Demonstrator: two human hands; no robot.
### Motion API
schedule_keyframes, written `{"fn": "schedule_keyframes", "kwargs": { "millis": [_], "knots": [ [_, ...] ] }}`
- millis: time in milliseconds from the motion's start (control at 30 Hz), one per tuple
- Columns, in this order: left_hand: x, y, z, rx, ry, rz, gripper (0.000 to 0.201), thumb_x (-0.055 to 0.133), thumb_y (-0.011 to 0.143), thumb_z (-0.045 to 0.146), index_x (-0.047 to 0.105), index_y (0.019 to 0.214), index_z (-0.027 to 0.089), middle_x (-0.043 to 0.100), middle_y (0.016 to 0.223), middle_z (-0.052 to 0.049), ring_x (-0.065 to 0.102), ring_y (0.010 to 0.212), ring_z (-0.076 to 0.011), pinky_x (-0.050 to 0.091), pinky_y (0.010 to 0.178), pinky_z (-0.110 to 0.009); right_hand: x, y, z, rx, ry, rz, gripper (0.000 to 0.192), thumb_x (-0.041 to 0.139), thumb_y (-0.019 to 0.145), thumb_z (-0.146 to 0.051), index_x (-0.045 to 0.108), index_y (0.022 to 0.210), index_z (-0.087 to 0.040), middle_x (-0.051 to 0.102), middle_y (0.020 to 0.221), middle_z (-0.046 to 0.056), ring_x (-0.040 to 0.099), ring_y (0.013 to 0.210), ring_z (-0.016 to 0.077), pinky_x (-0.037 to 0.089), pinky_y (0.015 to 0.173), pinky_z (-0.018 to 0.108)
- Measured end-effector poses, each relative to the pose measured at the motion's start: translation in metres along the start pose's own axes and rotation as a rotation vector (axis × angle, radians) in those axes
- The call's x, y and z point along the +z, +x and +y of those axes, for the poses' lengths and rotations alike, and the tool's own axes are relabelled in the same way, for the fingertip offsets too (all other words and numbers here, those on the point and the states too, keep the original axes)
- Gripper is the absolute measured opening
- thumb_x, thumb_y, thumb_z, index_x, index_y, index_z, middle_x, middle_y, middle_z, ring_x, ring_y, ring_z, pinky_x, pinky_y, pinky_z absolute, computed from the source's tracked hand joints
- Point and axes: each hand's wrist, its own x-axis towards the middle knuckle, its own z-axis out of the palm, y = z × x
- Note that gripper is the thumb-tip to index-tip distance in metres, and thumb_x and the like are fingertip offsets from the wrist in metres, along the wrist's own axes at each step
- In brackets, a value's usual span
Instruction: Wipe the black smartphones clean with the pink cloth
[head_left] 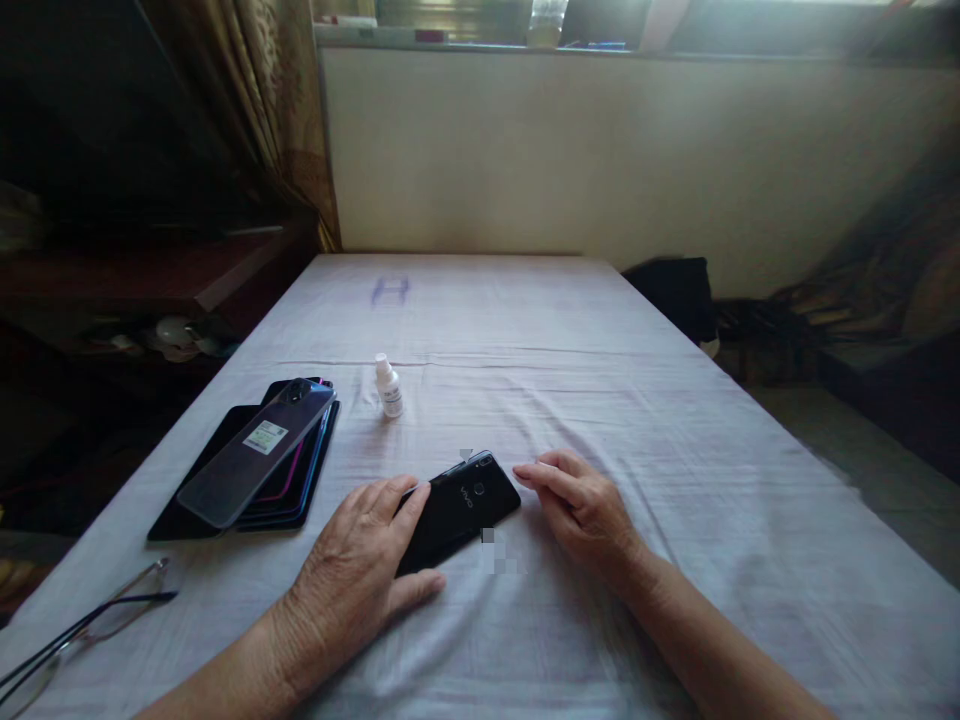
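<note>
A black vivo smartphone [472,500] lies back up and slanted on the white cloth, with its camera end toward the right. My left hand [367,540] grips its near left end, fingers over the far edge and thumb by the near edge. Just right of the phone, apart from it, is my right hand [581,500]. Its fingers are curled together with the index finger toward the phone's camera end; whether a small thing is pinched there I cannot make out. Beyond the phone stands a small white bottle [389,388] with its cap on.
Several phones and flat dark devices are stacked at left, a grey phone [247,455] with a white label on top. Eyeglasses [97,620] lie at the lower left. The bed-like surface [487,320] meets a pale wall [480,150]. A dark wooden cabinet [202,280] stands at left.
</note>
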Motion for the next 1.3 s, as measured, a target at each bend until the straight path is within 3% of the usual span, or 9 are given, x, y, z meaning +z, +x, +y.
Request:
{"fn": "schedule_keyframes", "kwargs": {
  "millis": [133, 300, 967, 1300],
  "knots": [
    [0.009, -0.007, -0.012, 0.166, -0.091, -0.051, 0.073, 0.063, 0.089, 0.051, 0.036, 0.151, 0.022, 0.042, 0.154, -0.012, 0.042, 0.137, -0.0315, 0.031, 0.115, -0.049, 0.002, -0.002, -0.006, -0.048, -0.1, -0.047, 0.032, 0.048, 0.089, -0.005, 0.071, 0.103, -0.021, 0.066, 0.086, 0.005, 0.063, 0.076, 0.0157, 0.052, 0.068, 0.025],
    [0.018, -0.008, -0.017, 0.167, -0.138, -0.063, 0.066, 0.054, 0.096, 0.041, 0.029, 0.155, 0.025, 0.036, 0.159, -0.008, 0.034, 0.144, -0.0283, 0.026, 0.118, -0.049, 0.005, -0.003, -0.008, -0.069, -0.146, -0.067, 0.03, 0.048, 0.09, -0.007, 0.071, 0.101, -0.022, 0.066, 0.087, 0.006, 0.061, 0.076, 0.0159, 0.05, 0.068, 0.026],
    [0.015, -0.006, -0.01, 0.173, -0.115, -0.001, 0.062, 0.057, 0.092, 0.033, 0.04, 0.15, 0.019, 0.04, 0.155, -0.011, 0.037, 0.141, -0.0296, 0.032, 0.115, -0.05, 0.022, 0.03, 0.007, -0.106, -0.277, -0.114, 0.031, 0.047, 0.093, -0.009, 0.074, 0.099, -0.022, 0.067, 0.09, 0.007, 0.062, 0.08, 0.016, 0.05, 0.072, 0.026],
    [0.013, -0.005, -0.009, 0.174, -0.126, 0.006, 0.06, 0.057, 0.092, 0.032, 0.041, 0.149, 0.019, 0.04, 0.154, -0.012, 0.038, 0.141, -0.0287, 0.031, 0.116, -0.049, 0.021, 0.024, -0.001, -0.045, -0.25, -0.103, 0.027, 0.048, 0.094, -0.008, 0.07, 0.106, -0.019, 0.069, 0.093, 0.006, 0.063, 0.084, 0.0179, 0.05, 0.076, 0.028]
  ]
}}
